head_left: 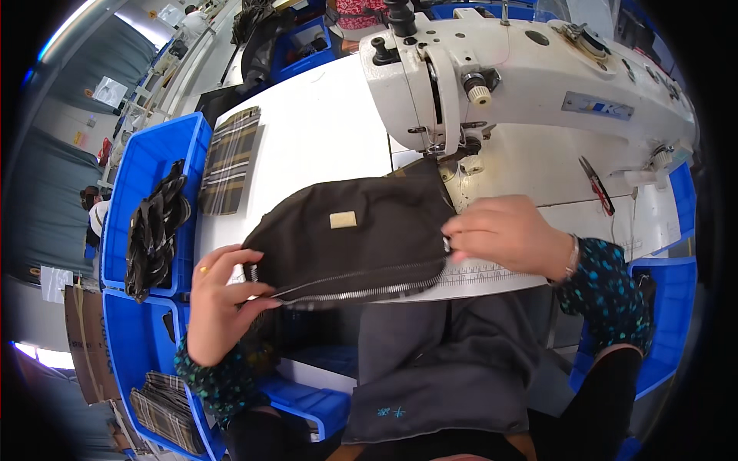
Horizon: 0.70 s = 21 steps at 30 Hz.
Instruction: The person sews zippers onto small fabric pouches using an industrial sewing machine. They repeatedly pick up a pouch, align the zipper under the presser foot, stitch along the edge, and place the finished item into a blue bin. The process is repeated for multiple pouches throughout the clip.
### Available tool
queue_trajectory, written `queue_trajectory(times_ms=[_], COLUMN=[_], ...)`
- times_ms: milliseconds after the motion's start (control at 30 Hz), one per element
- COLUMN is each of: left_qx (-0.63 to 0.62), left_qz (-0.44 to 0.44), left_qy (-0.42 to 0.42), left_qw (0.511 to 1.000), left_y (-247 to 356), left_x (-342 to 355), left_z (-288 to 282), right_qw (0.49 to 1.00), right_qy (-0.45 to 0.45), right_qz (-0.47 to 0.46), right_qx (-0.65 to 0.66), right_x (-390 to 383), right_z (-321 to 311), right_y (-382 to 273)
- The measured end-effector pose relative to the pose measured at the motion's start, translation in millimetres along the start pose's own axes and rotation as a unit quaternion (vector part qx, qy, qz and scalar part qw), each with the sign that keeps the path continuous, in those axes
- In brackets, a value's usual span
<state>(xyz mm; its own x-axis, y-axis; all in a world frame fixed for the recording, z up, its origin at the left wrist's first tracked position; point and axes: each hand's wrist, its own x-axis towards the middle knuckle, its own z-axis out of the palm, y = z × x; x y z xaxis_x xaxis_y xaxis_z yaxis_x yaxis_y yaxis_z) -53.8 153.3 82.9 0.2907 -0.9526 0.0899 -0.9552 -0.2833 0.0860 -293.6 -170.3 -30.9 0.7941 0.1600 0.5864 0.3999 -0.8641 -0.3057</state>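
Note:
A dark brown fabric pouch [377, 227] with a small tan label and a silver zipper along its near edge lies at the front of the white sewing table. My left hand [227, 296] grips its left end, thumb and fingers pinched on the corner by the zipper. At the opposite end, the fingers of my right hand [500, 237] are closed on the pouch's right side edge. The far side of the pouch reaches close to the needle area of a white sewing machine [538, 84], where a piece of dark and plaid cloth shows.
Folded plaid fabric [231, 161] lies at the table's left. Blue bins [115, 223] stand beside it, with dark pieces [157, 234] and plaid pieces [165, 411] inside. Red-handled thread snips [596, 187] lie right of the machine head. Another blue bin [669, 307] stands at the right.

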Motion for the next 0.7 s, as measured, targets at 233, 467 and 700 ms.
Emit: queue_trajectory(times_ms=[233, 467, 700], left_qx=[-0.055, -0.124, -0.239], left_qz=[0.052, 0.136, 0.116], left_qy=[0.084, -0.057, -0.09], left_qw=[0.994, 0.981, 0.96], left_y=[18, 41, 46], left_x=[88, 172, 196], left_z=[81, 114, 142], right_qw=[0.985, 0.979, 0.972], right_qy=[-0.033, -0.006, -0.039], right_qz=[-0.093, -0.142, -0.154], right_qx=[-0.143, -0.147, -0.176], right_x=[6, 0, -2], right_z=[54, 66, 53], right_y=[25, 1, -2])
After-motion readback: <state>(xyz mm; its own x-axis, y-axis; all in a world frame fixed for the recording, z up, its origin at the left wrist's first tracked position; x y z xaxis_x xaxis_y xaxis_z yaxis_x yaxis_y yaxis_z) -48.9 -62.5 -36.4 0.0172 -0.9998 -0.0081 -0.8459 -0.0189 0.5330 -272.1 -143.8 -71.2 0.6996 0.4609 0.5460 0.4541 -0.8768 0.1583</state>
